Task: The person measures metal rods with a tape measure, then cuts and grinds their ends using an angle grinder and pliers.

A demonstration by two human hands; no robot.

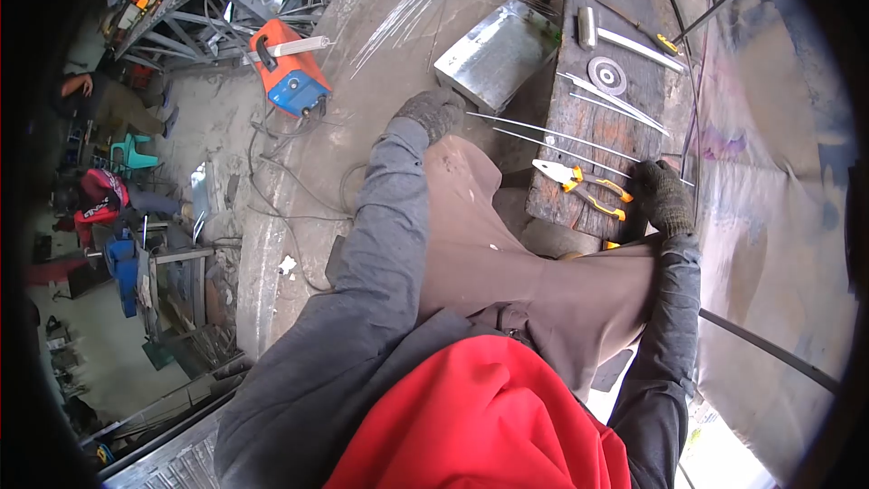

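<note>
My left hand (pixel 433 115), in a dark knitted glove, is curled above my left knee, close to a shiny sheet-metal box (pixel 498 50). Whether anything is in its fingers does not show. My right hand (pixel 668 201), also gloved, is curled at the right edge of a worn wooden bench (pixel 566 204). Two thin metal rods (pixel 579 147) reach across the bench to it; its grip on them is hidden. Beside that hand lie pliers (pixel 584 188) with yellow and black handles, jaws toward the left.
Farther along the bench lie a grinding disc (pixel 607 76), a hammer (pixel 625 39) and more thin strips (pixel 620 101). An orange and blue welding machine (pixel 290 72) stands on the floor with trailing cables (pixel 290 217). Metal frames (pixel 235 0) and another person (pixel 100 195) are at left.
</note>
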